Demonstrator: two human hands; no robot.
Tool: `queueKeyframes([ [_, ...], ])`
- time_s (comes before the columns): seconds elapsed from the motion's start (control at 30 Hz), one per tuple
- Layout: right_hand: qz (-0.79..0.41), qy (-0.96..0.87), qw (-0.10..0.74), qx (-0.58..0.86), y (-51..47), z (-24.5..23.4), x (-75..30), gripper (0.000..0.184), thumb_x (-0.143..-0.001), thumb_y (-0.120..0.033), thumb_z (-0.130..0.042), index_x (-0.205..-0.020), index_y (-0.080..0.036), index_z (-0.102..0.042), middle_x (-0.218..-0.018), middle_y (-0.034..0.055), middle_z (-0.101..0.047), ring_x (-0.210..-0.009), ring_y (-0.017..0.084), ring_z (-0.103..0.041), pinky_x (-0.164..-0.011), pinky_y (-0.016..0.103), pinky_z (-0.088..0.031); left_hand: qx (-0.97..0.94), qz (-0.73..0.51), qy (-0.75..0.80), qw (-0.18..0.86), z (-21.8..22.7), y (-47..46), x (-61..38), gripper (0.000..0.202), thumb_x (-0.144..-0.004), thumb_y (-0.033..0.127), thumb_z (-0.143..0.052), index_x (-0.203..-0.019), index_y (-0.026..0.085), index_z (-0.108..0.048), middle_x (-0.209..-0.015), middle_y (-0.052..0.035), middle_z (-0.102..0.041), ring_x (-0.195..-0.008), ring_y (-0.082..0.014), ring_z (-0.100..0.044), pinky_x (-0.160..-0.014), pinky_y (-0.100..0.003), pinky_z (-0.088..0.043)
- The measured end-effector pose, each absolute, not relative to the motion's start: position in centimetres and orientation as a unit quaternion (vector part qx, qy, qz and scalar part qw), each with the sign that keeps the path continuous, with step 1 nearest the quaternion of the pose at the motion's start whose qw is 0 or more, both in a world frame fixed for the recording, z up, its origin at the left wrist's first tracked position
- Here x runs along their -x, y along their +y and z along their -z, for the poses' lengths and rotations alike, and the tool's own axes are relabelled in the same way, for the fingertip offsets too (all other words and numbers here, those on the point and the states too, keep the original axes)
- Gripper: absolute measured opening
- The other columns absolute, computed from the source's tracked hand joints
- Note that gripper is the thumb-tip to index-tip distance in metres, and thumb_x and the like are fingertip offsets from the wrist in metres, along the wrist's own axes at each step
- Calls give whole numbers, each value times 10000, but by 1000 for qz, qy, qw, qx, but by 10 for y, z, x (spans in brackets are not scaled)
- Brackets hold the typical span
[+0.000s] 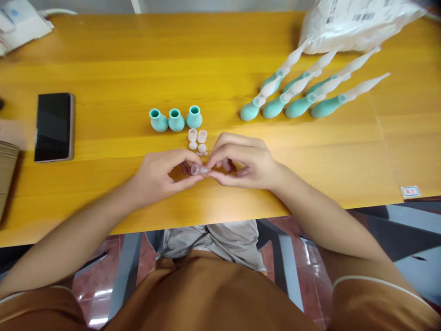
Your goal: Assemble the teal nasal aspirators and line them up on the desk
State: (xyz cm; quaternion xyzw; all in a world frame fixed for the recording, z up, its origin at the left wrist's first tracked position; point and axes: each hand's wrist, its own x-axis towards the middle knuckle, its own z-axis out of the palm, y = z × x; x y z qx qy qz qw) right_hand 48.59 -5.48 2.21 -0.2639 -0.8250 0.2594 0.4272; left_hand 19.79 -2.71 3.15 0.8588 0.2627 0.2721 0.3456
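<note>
One small translucent tube [199,169] is being held crosswise, the left hand [155,174] pinching its wide-mouthed end, the right hand [246,161] its narrow tip; both are sitting equally near. Small pale cups [202,136] are standing just beyond, while the bench [344,165] is stretching sideways, its near edge running below the hands.

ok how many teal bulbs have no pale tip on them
3, in a row beyond the left hand: the left bulb, the middle bulb and the right bulb. None seem hidden.
</note>
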Motion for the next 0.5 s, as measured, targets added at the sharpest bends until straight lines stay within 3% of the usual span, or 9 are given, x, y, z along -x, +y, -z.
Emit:
queueKeyframes([
  [0.23,-261,-822,429,267,-55,-22,-486,126,-1132,-324,-927,-1179,-234,-853,-1038,19,-781,-696,94,-638,-599,236,-560,-860,-267,261,349,-31,-27,-199,124,-1187,436,-819,-1186,312,-823,-1049,3,-923,-874,-189,-864,-874,-320,-710],
  [0.5,-262,-828,425,254,-54,-24,-487,144,-1129,-323,-938,-1174,-215,-854,-1061,30,-782,-787,110,-694,-656,237,-573,-858,-271,250,358,-32,-27,-200,55,-1176,360,-823,-1183,306,-818,-1061,13,-927,-898,-186,-884,-887,-303,-706],
])
